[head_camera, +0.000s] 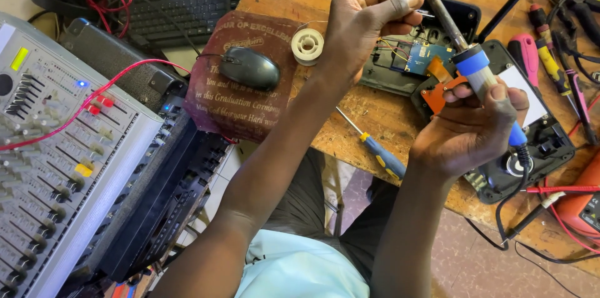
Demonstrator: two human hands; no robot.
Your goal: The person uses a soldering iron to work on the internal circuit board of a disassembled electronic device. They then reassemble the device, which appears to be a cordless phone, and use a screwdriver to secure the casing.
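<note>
My right hand (pixel 469 129) grips a soldering iron (pixel 474 64) by its blue and grey handle, metal tip pointing up and left toward my left hand. My left hand (pixel 365 17) is raised above the bench with thumb and forefinger pinched close to the iron's tip; a thin solder wire seems to run from it, though I cannot tell for sure. Below both hands lies an opened black device (pixel 537 142) with a blue circuit board (pixel 425 54) and an orange part (pixel 437 89). A spool of solder (pixel 307 46) sits left of my left hand.
A blue and yellow screwdriver (pixel 381 154) lies near the wooden bench's front edge (pixel 350 139). A black mouse (pixel 250 68) rests on a maroon pad. A grey audio mixer (pixel 56 160) with a red cable fills the left. Keyboard (pixel 187 4) at the back; screwdrivers and pliers (pixel 550 48) at right.
</note>
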